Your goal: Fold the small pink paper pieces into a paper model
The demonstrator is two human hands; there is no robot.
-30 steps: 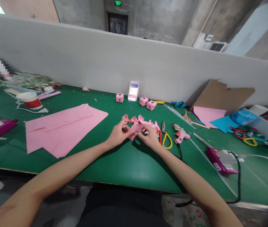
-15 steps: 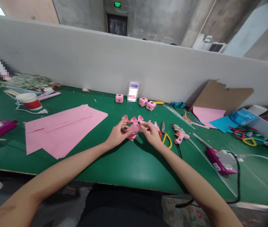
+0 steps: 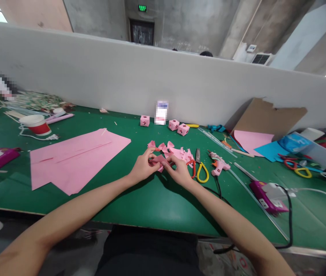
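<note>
At a green craft table (image 3: 151,203) backed by a grey partition, a person's left hand (image 3: 142,168) and right hand (image 3: 180,173) meet over a small pink paper piece (image 3: 158,159), both sets of fingertips pinched onto it. The piece sits just above the tabletop at the near edge of a pile of pink offcuts (image 3: 180,152), so close that where one ends and the other begins is hard to tell.

Yellow-handled scissors (image 3: 201,171) lie just beside the right hand, their blades pointing away. A pink glue gun (image 3: 219,164) rests a little further right, and its black cord trails back past the right forearm. A large pink sheet (image 3: 76,160) lies well to the left, and three pink paper cubes (image 3: 177,126) stand near the partition.

The paper looks thin and heavily cut, so a hard pinch or an uneven pull between the hands could tear or crush it. A sideways sweep of the right wrist could knock the scissors or snag the cord.
</note>
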